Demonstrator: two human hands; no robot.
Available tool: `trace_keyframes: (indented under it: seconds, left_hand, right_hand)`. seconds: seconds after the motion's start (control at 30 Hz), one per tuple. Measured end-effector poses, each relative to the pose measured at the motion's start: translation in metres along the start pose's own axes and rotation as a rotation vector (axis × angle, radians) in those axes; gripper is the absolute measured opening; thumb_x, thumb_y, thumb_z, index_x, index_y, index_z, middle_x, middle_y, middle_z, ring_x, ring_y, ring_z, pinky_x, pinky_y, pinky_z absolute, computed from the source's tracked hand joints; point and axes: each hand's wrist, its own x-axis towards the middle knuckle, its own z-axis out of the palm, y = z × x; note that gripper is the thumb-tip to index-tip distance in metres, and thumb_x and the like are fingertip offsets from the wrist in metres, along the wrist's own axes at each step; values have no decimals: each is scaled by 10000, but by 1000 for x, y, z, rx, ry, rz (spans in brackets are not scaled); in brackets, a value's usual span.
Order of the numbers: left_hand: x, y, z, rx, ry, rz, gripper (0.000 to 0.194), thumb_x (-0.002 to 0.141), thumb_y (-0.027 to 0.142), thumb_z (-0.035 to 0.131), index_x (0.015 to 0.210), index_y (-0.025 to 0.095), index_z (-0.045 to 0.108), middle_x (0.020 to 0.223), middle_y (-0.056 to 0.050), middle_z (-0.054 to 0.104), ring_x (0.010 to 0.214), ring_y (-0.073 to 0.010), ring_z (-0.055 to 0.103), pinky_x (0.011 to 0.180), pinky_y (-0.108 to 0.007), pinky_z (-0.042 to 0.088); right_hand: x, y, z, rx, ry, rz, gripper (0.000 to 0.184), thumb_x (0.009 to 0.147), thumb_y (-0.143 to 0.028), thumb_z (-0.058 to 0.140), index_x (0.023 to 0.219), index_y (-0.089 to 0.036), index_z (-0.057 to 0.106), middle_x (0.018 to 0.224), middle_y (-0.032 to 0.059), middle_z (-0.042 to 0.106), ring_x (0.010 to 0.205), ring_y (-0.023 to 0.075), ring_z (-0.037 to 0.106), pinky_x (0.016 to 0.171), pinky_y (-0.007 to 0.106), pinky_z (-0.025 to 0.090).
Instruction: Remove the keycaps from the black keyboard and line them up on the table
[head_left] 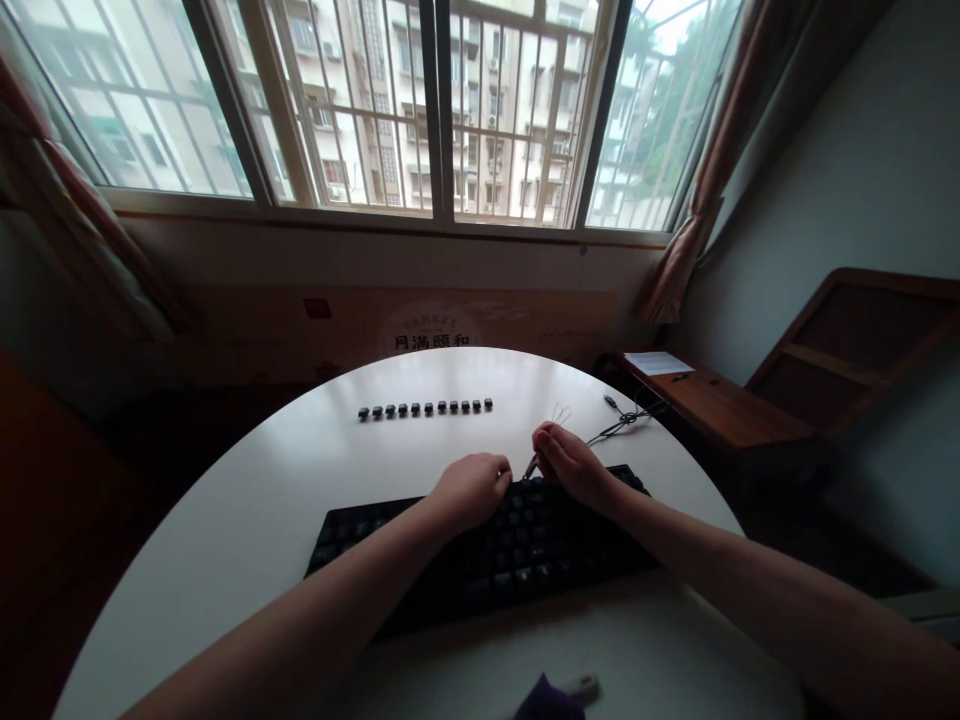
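Note:
A black keyboard (517, 540) lies across the white round table, partly hidden under my forearms. My right hand (564, 458) is closed around a puller (531, 466). Thin wire loops stick out above my fist, and the tool's other end points down at the keyboard's back edge. Close to that end, my left hand (474, 488) rests at the back rows of keys with its fingers curled together. Whether anything sits between those fingertips is hidden. Beyond the keyboard, several small black pieces (428, 408), which look like key switches, stand in a straight row.
A tied cable (619, 424) lies behind my right hand, near the table (225, 520) edge. At the near edge are a purple item (550, 700) and a small grey object (582, 688). To the right, a wooden chair (739, 405) holds a white paper (660, 363). Barred windows stand ahead.

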Motion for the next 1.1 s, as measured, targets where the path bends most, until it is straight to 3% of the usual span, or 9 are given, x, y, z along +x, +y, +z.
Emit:
trace_keyframes:
  seconds: [0.17, 0.43, 0.73, 0.83, 1.1]
  left_hand:
    - [0, -1, 2, 41, 8, -3, 290, 890, 314, 428, 891, 218, 702, 924, -85, 726, 845, -257, 649, 707, -326, 455]
    - [0, 0, 2, 62, -2, -10, 288, 898, 321, 424, 896, 226, 695, 925, -73, 726, 842, -246, 648, 706, -315, 458]
    - [0, 0, 3, 35, 11, -2, 301, 898, 336, 427, 871, 218, 703, 888, -86, 720, 827, -262, 643, 695, -327, 452]
    - [0, 0, 2, 11, 15, -7, 287, 891, 340, 447, 867, 218, 706, 889, -86, 721, 821, -262, 643, 697, -328, 451]
    - [0, 1, 1, 1, 7, -13, 280, 887, 314, 440, 870, 218, 703, 911, -87, 722, 841, -259, 643, 710, -329, 450]
  right_hand:
    - [-4, -1, 0, -52, -4, -41, 398, 957, -567, 402, 794, -208, 460, 553, -62, 423, 467, 101, 383, 466, 222, 333]
    - [-13, -14, -4, -329, -83, -146, 323, 996, -473, 362, 871, -200, 483, 630, -42, 453, 551, 118, 417, 555, 239, 361]
    - [-16, -21, -1, -531, -172, -214, 181, 977, -368, 441, 915, -210, 504, 706, -4, 563, 610, 148, 505, 625, 274, 384]
    - [-17, -21, -2, -532, -183, -221, 162, 974, -360, 452, 925, -214, 505, 719, -4, 569, 619, 150, 514, 632, 276, 390]
    - [-19, -13, 0, -347, -27, -217, 215, 984, -404, 429, 903, -214, 493, 637, -43, 463, 561, 124, 427, 566, 250, 361]
